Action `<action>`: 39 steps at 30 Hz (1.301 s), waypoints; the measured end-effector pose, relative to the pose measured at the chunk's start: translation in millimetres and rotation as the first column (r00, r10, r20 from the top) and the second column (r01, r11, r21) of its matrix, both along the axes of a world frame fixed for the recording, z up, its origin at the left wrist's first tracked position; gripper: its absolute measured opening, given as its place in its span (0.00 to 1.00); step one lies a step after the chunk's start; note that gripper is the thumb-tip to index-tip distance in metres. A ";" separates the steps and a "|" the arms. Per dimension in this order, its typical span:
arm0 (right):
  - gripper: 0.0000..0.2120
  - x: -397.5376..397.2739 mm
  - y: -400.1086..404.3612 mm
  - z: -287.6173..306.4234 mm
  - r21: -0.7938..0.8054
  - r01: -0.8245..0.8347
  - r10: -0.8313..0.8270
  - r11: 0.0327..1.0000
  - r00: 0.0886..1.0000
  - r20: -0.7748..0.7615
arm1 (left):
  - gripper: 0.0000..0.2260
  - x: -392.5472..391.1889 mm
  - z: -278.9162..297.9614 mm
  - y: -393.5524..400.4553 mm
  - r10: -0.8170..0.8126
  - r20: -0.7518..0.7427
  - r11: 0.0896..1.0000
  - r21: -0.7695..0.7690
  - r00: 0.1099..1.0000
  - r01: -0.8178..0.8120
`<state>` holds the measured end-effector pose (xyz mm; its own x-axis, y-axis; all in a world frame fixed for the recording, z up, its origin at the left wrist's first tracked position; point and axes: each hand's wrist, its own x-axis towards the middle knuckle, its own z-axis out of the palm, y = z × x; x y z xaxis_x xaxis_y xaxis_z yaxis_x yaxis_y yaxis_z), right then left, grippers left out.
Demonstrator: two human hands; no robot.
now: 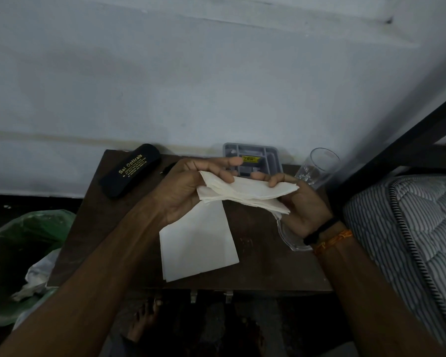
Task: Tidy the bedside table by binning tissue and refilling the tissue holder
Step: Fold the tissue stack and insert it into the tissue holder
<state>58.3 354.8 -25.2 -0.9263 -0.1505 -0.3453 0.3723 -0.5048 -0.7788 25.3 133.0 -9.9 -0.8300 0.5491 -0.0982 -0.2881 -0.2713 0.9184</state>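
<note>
Both hands, the left hand (pixel 191 186) and right hand (pixel 301 202), pinch the ends of a folded tissue stack (pixel 245 193) above the bench (pixel 263 258). Light, limp and easily torn, it likely wants edge support. Behind stand the grey holder (pixel 252 155) and a glass (pixel 319 166); a bin bag (pixel 23 240) sits left, below a pale wall (pixel 216 73).

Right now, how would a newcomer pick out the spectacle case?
Start at the dark wooden bedside table against the pale wall. Go to its back left corner: the spectacle case lies there at a slant. It alone is black, oblong and carries gold lettering.
</note>
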 end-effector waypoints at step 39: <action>0.15 -0.5 5.4 4.1 0.633 0.044 0.127 0.773 0.967 -0.222 | 0.16 10.0 -28.1 10.3 -0.352 0.046 0.798 -0.508 0.935 0.325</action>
